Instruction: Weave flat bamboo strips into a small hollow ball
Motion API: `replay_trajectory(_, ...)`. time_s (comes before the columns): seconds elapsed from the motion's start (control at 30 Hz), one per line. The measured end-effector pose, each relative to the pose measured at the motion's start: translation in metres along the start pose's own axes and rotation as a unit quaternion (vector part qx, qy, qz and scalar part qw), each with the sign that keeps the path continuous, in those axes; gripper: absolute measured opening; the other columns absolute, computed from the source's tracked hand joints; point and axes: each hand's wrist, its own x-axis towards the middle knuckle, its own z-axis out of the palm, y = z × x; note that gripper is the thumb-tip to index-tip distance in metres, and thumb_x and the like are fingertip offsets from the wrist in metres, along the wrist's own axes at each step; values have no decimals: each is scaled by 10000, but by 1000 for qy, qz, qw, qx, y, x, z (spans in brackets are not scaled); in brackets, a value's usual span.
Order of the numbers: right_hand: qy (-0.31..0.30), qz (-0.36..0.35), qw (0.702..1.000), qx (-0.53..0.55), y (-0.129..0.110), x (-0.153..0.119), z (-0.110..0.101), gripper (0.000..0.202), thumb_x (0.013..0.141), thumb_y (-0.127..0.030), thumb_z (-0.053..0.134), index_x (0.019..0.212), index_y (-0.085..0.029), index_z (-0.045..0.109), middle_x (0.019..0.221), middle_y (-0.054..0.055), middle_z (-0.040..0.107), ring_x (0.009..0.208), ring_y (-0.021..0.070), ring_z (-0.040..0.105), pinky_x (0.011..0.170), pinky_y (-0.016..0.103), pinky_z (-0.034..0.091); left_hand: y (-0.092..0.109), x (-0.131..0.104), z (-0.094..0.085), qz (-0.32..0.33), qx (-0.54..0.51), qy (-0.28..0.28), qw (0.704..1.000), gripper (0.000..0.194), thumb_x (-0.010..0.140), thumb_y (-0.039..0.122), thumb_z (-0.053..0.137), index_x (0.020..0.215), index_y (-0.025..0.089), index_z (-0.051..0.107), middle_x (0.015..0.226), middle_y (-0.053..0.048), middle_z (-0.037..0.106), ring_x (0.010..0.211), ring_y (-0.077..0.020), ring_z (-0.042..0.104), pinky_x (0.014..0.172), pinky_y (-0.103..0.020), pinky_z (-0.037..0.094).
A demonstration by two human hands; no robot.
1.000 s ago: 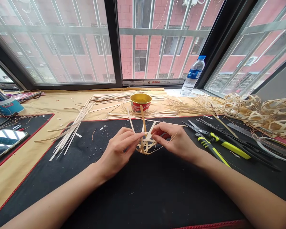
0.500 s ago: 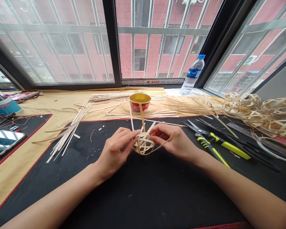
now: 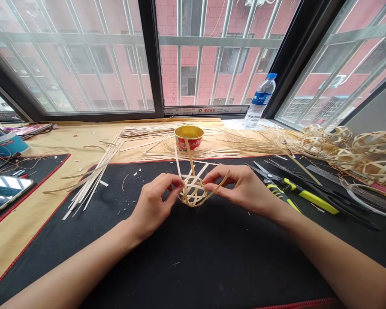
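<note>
On my feed, the open-weave strip ball [image 3: 193, 198] sits between both hands, over the black mat [image 3: 193, 262]; whether it touches the mat I cannot tell. Left hand [image 3: 156, 197]: grip together, thumb and fingertips pinching the ball's left rim. Right hand [image 3: 239, 186]: grip clamped on the right rim, a curved strip end [image 3: 221, 182] crossing the fingers. Beyond, a red-and-gold tin [image 3: 189, 144]. Yellow-handled shears [image 3: 318, 202] lie right; a bundle of loose strips [image 3: 94, 182] lies left.
</note>
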Motion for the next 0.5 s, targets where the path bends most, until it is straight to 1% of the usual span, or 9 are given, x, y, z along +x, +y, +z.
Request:
replay_trajectory(0.2,-17,-23,999,25,-3,-2,1,90,783,-142,646,839,-162,714,838,19,741,713,126,674,633,196,528,2,1,0,-9,-13,-4,1000,63,838,146,566,866,161,621,781,-8,664,703,-109,620,677,-206,495)
replay_trajectory(0.33,-35,-22,999,20,1,-1,3,119,780,-134,653,878,-160,715,848,18,743,703,127,674,618,198,530,0,1,0,5,-8,-1,1000,78,835,123,568,880,157,622,791,-6,662,714,-103,622,691,-196,494)
replay_trajectory(0.5,-41,-31,998,20,7,-1,4,114,798,-153,649,895,-148,708,855,35,739,756,147,686,691,221,545,-1,0,0,31,2,4,999,93,835,101,568,896,144,624,803,-17,655,734,-102,623,701,-190,490)
